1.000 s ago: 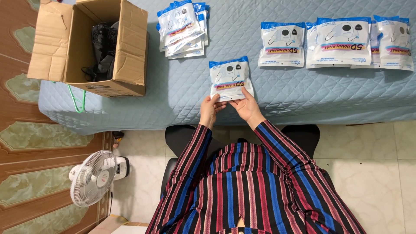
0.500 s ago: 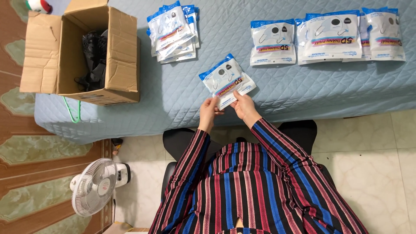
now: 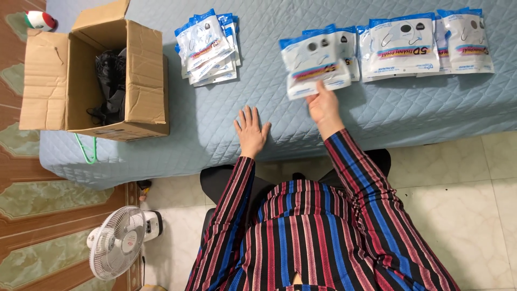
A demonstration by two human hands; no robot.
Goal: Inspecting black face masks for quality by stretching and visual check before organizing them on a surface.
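1 packet [image 3: 315,67] has swung right toward our far row [image 3: 425,43], gripped in our right hand [image 3: 323,105]; our left hand [image 3: 251,131] has let go, lying flat and spread on the quilt [image 3: 215,118].

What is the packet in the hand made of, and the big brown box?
The packet in the right hand looks like thin glossy plastic: it shines and bends. The box looks like matte brown cardboard, with creased flaps and ridged inner walls.

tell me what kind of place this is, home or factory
Most likely a room in a home used for small packing work: a quilted blue cover as worktop, a tiled floor with a small fan, an open cardboard box, and stacks of sealed packets.
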